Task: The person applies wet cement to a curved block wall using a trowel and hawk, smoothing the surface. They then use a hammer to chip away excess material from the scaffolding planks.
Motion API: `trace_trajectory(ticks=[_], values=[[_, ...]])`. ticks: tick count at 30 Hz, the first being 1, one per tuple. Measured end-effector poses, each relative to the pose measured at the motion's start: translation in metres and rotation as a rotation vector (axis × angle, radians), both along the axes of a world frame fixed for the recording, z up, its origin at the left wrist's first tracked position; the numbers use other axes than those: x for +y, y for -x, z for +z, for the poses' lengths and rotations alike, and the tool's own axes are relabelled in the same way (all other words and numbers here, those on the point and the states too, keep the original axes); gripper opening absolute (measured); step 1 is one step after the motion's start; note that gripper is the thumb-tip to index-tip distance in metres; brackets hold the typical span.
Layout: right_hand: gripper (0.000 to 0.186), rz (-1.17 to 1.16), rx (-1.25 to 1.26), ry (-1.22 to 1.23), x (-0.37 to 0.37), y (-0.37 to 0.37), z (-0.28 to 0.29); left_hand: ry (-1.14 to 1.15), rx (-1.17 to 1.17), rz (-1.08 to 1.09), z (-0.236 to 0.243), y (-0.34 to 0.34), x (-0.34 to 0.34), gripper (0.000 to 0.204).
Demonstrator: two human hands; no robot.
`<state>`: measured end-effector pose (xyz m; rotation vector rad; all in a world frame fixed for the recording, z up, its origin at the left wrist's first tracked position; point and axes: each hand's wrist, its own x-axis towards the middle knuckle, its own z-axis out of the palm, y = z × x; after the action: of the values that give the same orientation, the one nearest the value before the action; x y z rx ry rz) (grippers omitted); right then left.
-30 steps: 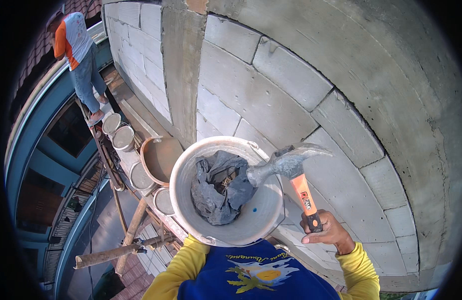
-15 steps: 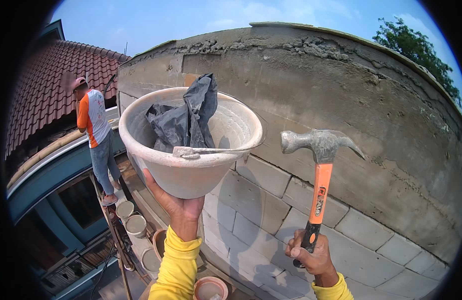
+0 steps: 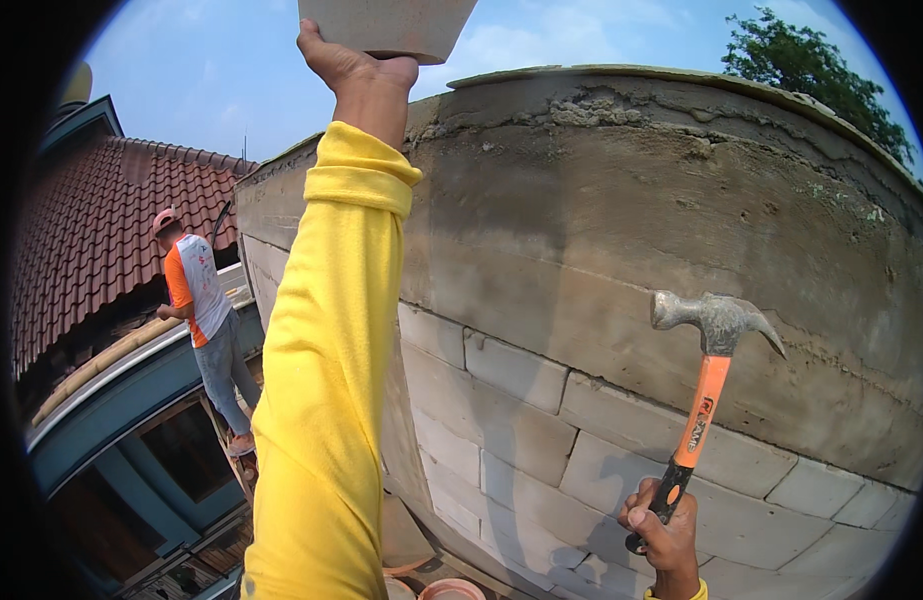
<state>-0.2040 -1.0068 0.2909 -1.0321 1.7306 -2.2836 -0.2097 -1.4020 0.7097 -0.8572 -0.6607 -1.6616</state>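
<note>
My left hand point(image 3: 356, 65) is raised high, palm under the base of a whitish bucket point(image 3: 391, 25). Only the bucket's lower part shows; its rim and contents lie beyond the upper edge of the view. A yellow sleeve point(image 3: 326, 350) covers my lifted left arm. My right hand point(image 3: 666, 530) grips the black lower handle of a claw hammer point(image 3: 703, 400). The hammer stands upright, its grey metal head on top of an orange shaft, in front of the wall and apart from it.
A wall point(image 3: 631, 230) of pale blocks, with grey mortar over its upper part, curves across the front. On the left a person point(image 3: 201, 300) in an orange and white shirt stands on planks beside a tiled roof point(image 3: 141, 200). Below is a mortar tub point(image 3: 451, 590).
My left hand has lifted the bucket, with the dark plastic in it, up toward the top edge. The hammer has shifted right and slightly down. The person at left has turned slightly, lowering an arm.
</note>
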Motion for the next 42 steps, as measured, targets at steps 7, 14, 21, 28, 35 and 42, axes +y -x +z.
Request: trace_trajectory(ticks=[7,14,21,28,35,42], values=[[0.037,-0.240,-0.105,0.020,0.031,-0.010,-0.036,-0.112,-0.007,-0.057,0.042,0.072,0.035,0.077],[0.032,-0.449,-0.325,-0.160,0.075,-0.026,-0.038,-0.388,-0.246,0.153,0.048,0.079,0.083,0.073],[0.030,-0.522,-0.257,-0.047,0.090,-0.020,-0.052,-0.218,-0.629,1.113,0.055,0.103,0.033,0.078],[0.022,-0.544,-0.119,0.004,0.103,-0.016,-0.065,0.335,-0.847,1.328,0.071,0.127,-0.033,0.145],[0.019,-0.577,-0.200,0.012,0.104,-0.030,-0.049,0.611,-0.920,1.232,0.074,0.151,-0.063,0.156],[0.022,-0.745,-0.096,0.075,0.093,-0.037,-0.051,0.689,-0.883,1.214,0.047,0.166,-0.048,0.127]])
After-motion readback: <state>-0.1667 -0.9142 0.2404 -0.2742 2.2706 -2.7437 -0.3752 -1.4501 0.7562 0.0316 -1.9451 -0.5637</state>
